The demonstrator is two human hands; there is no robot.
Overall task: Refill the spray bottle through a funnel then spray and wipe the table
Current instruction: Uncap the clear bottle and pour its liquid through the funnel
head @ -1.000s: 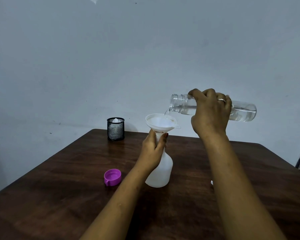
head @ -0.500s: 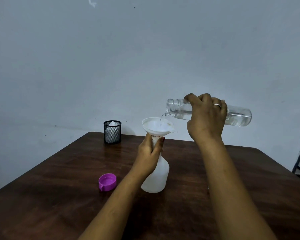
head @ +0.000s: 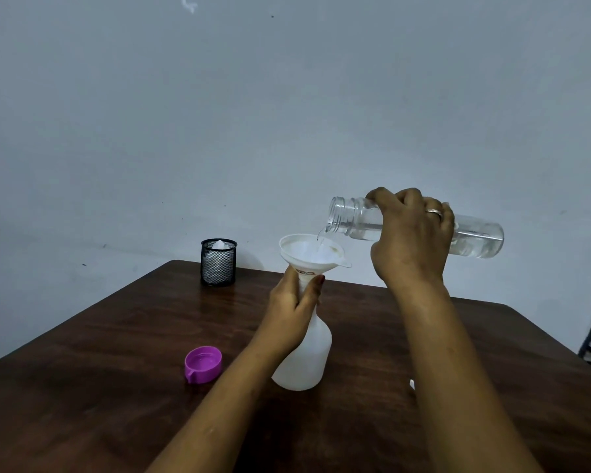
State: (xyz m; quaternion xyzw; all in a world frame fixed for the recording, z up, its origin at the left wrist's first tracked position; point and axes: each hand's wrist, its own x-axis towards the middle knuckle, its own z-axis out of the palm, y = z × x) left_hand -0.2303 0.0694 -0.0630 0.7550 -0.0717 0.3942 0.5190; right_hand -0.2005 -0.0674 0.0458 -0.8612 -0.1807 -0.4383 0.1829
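Observation:
A white translucent spray bottle (head: 304, 363) stands on the dark wooden table (head: 116, 387) with no spray head on it. A white funnel (head: 309, 254) sits in its neck. My left hand (head: 292, 312) grips the neck of the bottle just below the funnel. My right hand (head: 411, 237) holds a clear water bottle (head: 475, 238) tipped almost level, its open mouth over the funnel's rim. A thin stream of water runs from the mouth into the funnel.
A purple cap (head: 203, 365) lies upside down on the table left of the spray bottle. A black mesh cup (head: 218, 262) with something white inside stands at the table's far edge. A small white item (head: 412, 384) peeks out behind my right forearm.
The view has shifted slightly between frames. The water bottle stays tipped over the funnel and keeps pouring. My left hand keeps its grip on the bottle neck.

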